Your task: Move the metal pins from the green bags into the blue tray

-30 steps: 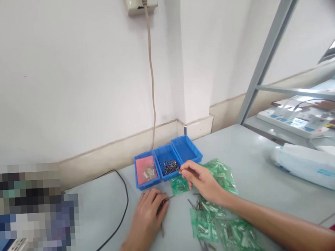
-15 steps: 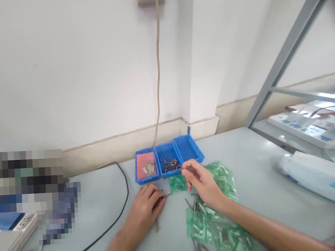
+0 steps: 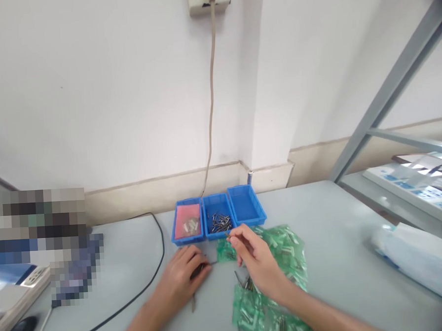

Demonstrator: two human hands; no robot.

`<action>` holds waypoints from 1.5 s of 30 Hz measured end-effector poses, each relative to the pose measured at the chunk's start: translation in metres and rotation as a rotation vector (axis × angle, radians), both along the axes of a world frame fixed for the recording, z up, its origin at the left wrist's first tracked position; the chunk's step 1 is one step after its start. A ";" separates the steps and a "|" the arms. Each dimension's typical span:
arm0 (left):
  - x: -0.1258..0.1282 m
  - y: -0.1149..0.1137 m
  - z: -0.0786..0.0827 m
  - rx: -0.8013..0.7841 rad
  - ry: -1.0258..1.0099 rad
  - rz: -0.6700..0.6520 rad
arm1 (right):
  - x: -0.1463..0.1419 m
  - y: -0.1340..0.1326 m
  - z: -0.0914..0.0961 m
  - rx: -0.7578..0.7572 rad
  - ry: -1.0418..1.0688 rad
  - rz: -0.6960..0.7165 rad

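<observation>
A person works bare-handed at a pale bench (image 3: 320, 219), the right hand (image 3: 257, 262) pinching a small brownish metal piece (image 3: 228, 235) between thumb and fingertips, that grip closed firmly on it. The piece shows at the near edge of the middle blue tray (image 3: 217, 201), at 11 o'clock from the right hand, where dark metal pins (image 3: 221, 223) lie jumbled; whether it touches the tray cannot be told. The left hand (image 3: 185, 271) curls low over slim metal pieces (image 3: 213, 262), largely hidden, and whether its grip clasps or merely covers them cannot be told. At its 12 o'clock sits the left blue tray (image 3: 188, 240), holding a pink sheet (image 3: 181, 219) and pale pieces (image 3: 190, 226). The right blue tray (image 3: 245, 206) stands at 12 o'clock from the right hand, with green bags (image 3: 288, 246) spread from 2 to 6 o'clock. A black cable (image 3: 139, 293) passes at the left hand's 9 o'clock.
</observation>
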State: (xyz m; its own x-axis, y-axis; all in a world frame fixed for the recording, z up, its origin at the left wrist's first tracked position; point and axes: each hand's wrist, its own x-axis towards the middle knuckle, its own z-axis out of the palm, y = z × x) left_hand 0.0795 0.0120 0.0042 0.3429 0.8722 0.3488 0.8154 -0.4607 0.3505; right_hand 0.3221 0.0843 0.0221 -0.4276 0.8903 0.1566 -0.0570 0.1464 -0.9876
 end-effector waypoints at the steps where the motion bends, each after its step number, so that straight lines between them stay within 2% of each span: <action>1: 0.000 0.000 0.000 0.001 0.003 0.001 | 0.000 0.000 0.000 0.022 -0.007 0.000; 6: 0.000 -0.002 0.000 0.041 0.017 0.011 | -0.002 0.005 0.006 0.127 -0.033 -0.018; 13: 0.000 -0.007 0.002 0.050 0.024 -0.014 | 0.000 0.016 0.022 0.149 -0.077 0.102; 18: 0.002 -0.008 0.001 0.031 0.018 -0.008 | 0.002 0.021 0.017 0.140 -0.039 0.044; 26: 0.001 -0.005 0.001 0.023 -0.006 -0.019 | 0.006 0.009 0.010 0.248 -0.053 0.028; 33: 0.001 -0.004 0.001 0.036 -0.015 -0.040 | 0.006 0.011 -0.003 0.326 -0.116 -0.017; 45: 0.002 -0.003 0.001 0.049 -0.006 -0.041 | 0.009 0.004 0.010 0.433 -0.151 -0.068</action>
State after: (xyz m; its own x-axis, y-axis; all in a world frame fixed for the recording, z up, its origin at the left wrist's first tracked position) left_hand 0.0813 0.0092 0.0049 0.3759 0.8393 0.3928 0.7934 -0.5105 0.3315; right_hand 0.3310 0.0886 0.0318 -0.4168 0.7838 0.4604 0.1069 0.5453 -0.8314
